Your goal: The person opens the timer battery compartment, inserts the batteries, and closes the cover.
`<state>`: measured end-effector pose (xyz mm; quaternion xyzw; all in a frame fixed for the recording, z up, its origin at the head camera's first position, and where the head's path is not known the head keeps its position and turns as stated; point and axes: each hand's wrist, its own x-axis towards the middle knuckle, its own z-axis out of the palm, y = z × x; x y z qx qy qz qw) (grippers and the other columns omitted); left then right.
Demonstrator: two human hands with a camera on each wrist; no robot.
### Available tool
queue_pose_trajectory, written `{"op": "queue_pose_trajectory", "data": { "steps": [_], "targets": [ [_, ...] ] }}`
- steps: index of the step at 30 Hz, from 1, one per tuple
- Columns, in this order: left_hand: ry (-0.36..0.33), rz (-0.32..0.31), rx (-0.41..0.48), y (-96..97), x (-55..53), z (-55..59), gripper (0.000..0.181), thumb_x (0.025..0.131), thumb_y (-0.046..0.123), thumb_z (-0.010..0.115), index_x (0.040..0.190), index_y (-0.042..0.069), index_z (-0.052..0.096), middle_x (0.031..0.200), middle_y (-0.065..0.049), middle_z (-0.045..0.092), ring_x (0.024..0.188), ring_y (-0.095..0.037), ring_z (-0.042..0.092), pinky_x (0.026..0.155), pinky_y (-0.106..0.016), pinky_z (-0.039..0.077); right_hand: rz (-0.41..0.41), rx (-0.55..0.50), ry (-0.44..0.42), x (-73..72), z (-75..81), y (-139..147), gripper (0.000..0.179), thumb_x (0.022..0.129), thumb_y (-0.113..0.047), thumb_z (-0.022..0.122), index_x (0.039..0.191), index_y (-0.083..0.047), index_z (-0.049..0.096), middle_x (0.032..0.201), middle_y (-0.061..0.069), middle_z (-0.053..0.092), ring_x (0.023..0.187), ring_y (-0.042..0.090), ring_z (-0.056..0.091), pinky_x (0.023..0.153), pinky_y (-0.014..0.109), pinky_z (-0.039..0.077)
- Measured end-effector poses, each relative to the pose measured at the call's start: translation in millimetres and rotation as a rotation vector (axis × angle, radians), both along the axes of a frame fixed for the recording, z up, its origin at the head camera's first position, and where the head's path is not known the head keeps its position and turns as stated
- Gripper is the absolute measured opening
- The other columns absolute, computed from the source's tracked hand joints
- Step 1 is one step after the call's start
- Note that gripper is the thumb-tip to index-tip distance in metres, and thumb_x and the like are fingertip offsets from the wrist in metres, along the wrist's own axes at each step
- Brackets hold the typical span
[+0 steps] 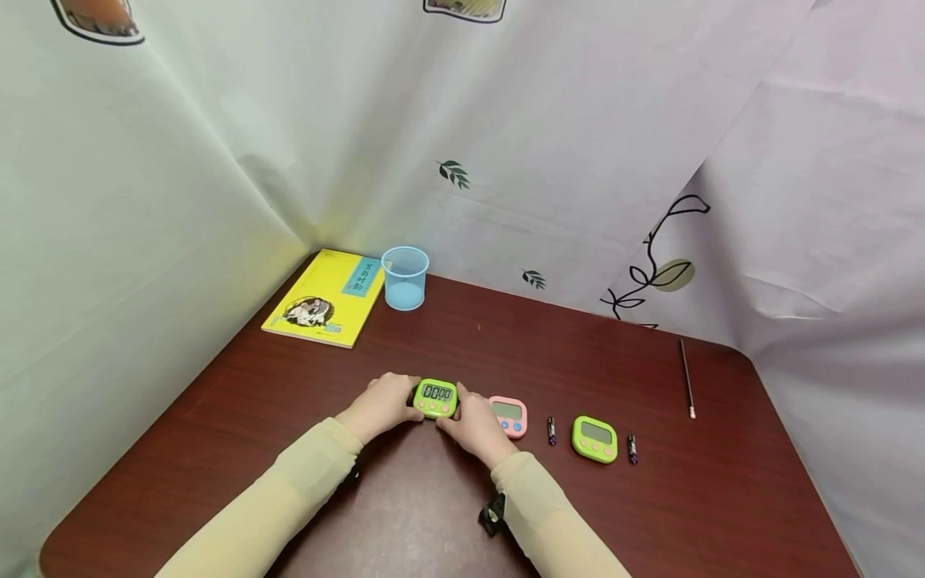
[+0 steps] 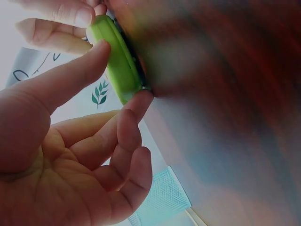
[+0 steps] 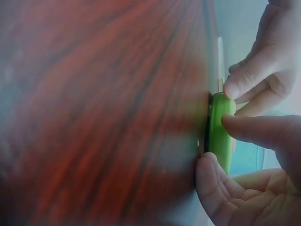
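Observation:
A green digital timer (image 1: 436, 399) showing 00:00 is held between both hands, low over the tabletop. My left hand (image 1: 390, 401) grips its left side, thumb near the front edge. The right hand (image 1: 475, 421) grips the opposite side. In the left wrist view the timer (image 2: 115, 61) is seen edge-on, with the left thumb and fingers on it. The right wrist view also shows the timer (image 3: 220, 127) edge-on, pinched from both ends. Just right of the right hand lies a pink timer (image 1: 509, 416) with a blank screen, partly covered by that hand.
Another green timer (image 1: 595, 439) with a blank screen lies to the right, between one small dark battery (image 1: 552, 431) and another battery (image 1: 633, 449). Farther right is a thin stick (image 1: 687, 381). A yellow book (image 1: 328, 297) and a blue plastic cup (image 1: 405, 278) stand at the back left.

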<state>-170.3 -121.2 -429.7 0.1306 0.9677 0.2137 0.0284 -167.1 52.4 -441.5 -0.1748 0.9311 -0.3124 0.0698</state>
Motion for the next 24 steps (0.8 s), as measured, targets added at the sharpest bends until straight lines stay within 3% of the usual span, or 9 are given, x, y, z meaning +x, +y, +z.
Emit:
{"op": "queue_pose_trajectory", "data": {
  "steps": [4,9,16,20,24],
  "targets": [
    [-0.009,0.000,-0.011,-1.8,0.8,-0.6,0.061,0.071,0.024,0.084,0.119,-0.004,0.061,0.107,-0.016,0.068,0.098,-0.033,0.063,0.081,-0.051,0.046,0.005,-0.032,-0.015,1.8,1.6,2,0.073,0.080,-0.015,0.075,0.134,0.017,0.039,0.061,-0.004,0.050,0.053,0.005,0.045,0.052,0.020,0.038],
    [0.029,-0.008,-0.031,-2.7,1.3,-0.5,0.062,0.071,0.028,0.084,0.120,-0.004,0.062,0.110,-0.017,0.066,0.102,-0.035,0.060,0.084,-0.051,0.046,-0.023,-0.068,0.033,4.5,6.1,7,0.057,0.083,-0.016,0.071,0.129,0.011,0.051,0.057,-0.003,0.048,0.049,0.005,0.043,0.049,0.020,0.038],
    [0.115,-0.023,-0.047,2.6,4.0,3.9,0.061,0.072,0.032,0.082,0.121,0.000,0.063,0.115,-0.013,0.064,0.103,-0.033,0.057,0.085,-0.049,0.043,-0.050,-0.002,0.190,4.6,11.8,23,0.050,0.081,-0.025,0.074,0.121,0.002,0.062,0.064,-0.003,0.049,0.061,0.008,0.044,0.066,0.030,0.042],
    [0.155,-0.038,-0.034,13.8,5.4,5.8,0.060,0.073,0.034,0.081,0.121,0.002,0.064,0.115,-0.011,0.066,0.099,-0.030,0.056,0.083,-0.046,0.042,-0.048,0.016,0.206,4.1,12.0,33,0.053,0.079,-0.029,0.076,0.122,-0.001,0.062,0.072,-0.003,0.051,0.064,0.009,0.047,0.070,0.036,0.042],
    [0.149,-0.063,0.027,25.1,7.5,6.9,0.062,0.074,0.032,0.081,0.124,0.001,0.061,0.117,-0.012,0.065,0.099,-0.032,0.057,0.085,-0.047,0.043,-0.007,-0.019,0.203,5.9,10.9,43,0.056,0.077,-0.024,0.079,0.124,0.001,0.060,0.080,0.002,0.052,0.066,0.011,0.049,0.068,0.030,0.043]
  ]
}}
